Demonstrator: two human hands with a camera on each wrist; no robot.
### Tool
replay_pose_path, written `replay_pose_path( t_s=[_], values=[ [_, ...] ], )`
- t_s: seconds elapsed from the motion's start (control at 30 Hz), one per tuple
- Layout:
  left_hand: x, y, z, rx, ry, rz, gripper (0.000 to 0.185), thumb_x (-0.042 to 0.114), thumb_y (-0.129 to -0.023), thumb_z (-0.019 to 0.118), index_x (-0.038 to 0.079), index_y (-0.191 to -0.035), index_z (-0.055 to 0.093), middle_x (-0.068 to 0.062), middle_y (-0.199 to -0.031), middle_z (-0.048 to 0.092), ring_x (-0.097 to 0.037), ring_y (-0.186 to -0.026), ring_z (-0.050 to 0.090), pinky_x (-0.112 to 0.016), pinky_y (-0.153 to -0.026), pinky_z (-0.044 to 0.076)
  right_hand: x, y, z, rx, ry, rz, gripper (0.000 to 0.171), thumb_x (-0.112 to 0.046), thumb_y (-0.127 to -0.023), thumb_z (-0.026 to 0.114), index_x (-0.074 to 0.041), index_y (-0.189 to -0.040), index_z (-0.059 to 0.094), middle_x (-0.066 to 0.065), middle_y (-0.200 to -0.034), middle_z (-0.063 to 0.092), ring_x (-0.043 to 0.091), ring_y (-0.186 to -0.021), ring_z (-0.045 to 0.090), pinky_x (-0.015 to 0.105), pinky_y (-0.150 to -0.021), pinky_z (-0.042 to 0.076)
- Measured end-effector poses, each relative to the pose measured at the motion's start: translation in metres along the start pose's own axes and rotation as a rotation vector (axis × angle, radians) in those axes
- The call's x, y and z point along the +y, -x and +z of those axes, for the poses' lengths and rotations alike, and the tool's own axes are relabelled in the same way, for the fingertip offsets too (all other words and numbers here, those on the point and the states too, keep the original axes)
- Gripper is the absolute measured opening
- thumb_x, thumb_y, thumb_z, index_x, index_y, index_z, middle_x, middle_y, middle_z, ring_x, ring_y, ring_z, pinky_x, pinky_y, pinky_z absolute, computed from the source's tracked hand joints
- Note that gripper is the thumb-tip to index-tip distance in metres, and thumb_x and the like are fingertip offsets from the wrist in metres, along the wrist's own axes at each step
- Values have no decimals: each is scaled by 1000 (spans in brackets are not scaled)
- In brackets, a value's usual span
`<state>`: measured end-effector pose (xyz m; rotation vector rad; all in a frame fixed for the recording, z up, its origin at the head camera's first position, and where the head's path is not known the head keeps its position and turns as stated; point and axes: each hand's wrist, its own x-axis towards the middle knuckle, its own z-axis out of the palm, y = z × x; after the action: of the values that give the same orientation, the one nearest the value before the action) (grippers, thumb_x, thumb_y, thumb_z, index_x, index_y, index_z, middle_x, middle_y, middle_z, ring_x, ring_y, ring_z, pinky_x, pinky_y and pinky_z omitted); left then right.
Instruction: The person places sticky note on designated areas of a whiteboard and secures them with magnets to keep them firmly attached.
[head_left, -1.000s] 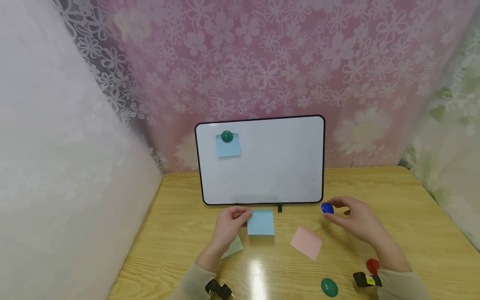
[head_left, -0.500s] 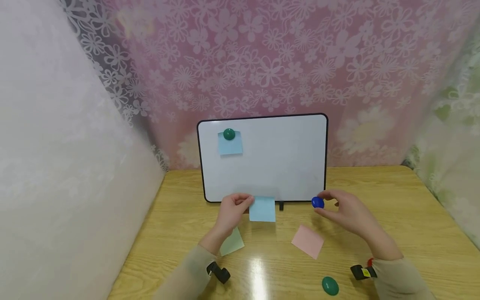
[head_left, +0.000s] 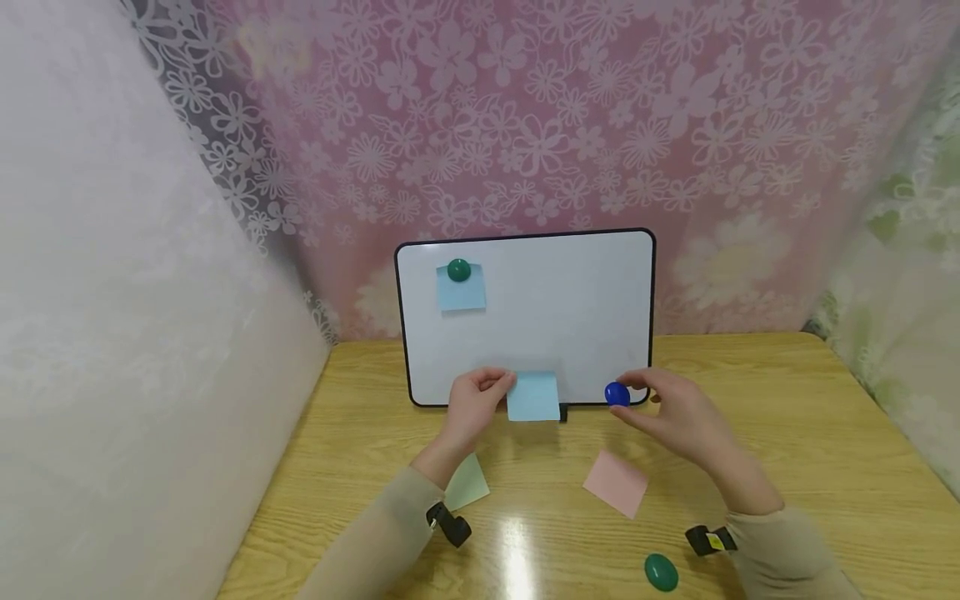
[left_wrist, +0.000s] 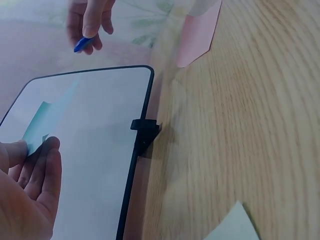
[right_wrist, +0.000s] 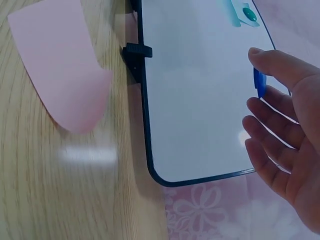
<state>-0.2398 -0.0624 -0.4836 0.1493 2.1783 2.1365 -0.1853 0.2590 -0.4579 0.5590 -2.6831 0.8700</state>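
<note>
My left hand (head_left: 474, 408) pinches a blue sticky note (head_left: 533, 397) by its upper left corner, in front of the whiteboard's lower edge. In the left wrist view the held note (left_wrist: 42, 125) slants up from thumb and fingers. At the board's lower right, my right hand (head_left: 678, 412) holds a round blue magnet (head_left: 617, 394) between thumb and fingers; in the right wrist view the magnet (right_wrist: 259, 82) shows edge-on. The whiteboard (head_left: 555, 317) leans upright on the table. Near its upper left corner a green magnet (head_left: 459, 270) sits over another blue note (head_left: 461, 293).
On the wooden table (head_left: 787, 400) lie a pink note (head_left: 617, 484) and a pale green note (head_left: 468, 483), the latter partly behind the left forearm. Another green magnet (head_left: 661, 572) lies near the front. A black clip stand (head_left: 564, 412) juts from the board's bottom edge.
Both hands have moved up and forward toward the board, the left with the blue note, the right leftward with the blue magnet. The red magnet is now hidden by the right sleeve.
</note>
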Motion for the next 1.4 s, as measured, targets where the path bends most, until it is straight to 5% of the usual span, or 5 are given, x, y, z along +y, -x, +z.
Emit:
replay_pose_path(
  t_s=[0.17, 0.4, 0.57, 0.9, 1.4],
  values=[
    [2, -4, 7, 22, -26, -8, 28, 24, -103, 77, -1, -116, 78, -9, -103, 79, -14, -89, 72, -47, -89, 61, -2, -2, 4, 28, -1, 1, 36, -26, -92, 89, -12, -121, 74, 5, -117, 76, 25, -101, 67, 48, -81, 57],
    [1, -9, 16, 18, -29, -19, 26, 25, -103, 76, 2, -115, 79, -7, -104, 78, -14, -91, 71, -34, -82, 59, -3, -6, 13, 58, -51, -8, 39, -24, -91, 90, -10, -124, 73, 6, -114, 74, 26, -102, 69, 49, -80, 61],
    [-2, -13, 22, 9, -6, -31, 26, 24, -103, 77, 1, -114, 78, -7, -104, 78, -13, -92, 71, -48, -93, 59, -5, -8, 19, 61, -85, -1, 41, -25, -92, 89, -9, -126, 73, 6, -115, 74, 26, -104, 68, 45, -80, 61],
    [3, -18, 32, -14, 24, 4, 27, 19, -104, 74, -4, -118, 76, -13, -108, 79, -18, -89, 74, -36, -81, 63, -10, -16, 29, 74, -133, 52, 43, -32, -93, 87, -10, -128, 74, 6, -113, 73, 28, -104, 69, 41, -80, 61],
    [27, -31, 35, 15, -89, 36, 24, 25, -104, 75, 4, -116, 80, -6, -106, 79, -24, -93, 75, -38, -83, 62, -11, -45, 33, 174, -61, -95, 43, -23, -89, 91, -9, -125, 72, 9, -118, 72, 30, -104, 68, 49, -76, 62]
  ],
)
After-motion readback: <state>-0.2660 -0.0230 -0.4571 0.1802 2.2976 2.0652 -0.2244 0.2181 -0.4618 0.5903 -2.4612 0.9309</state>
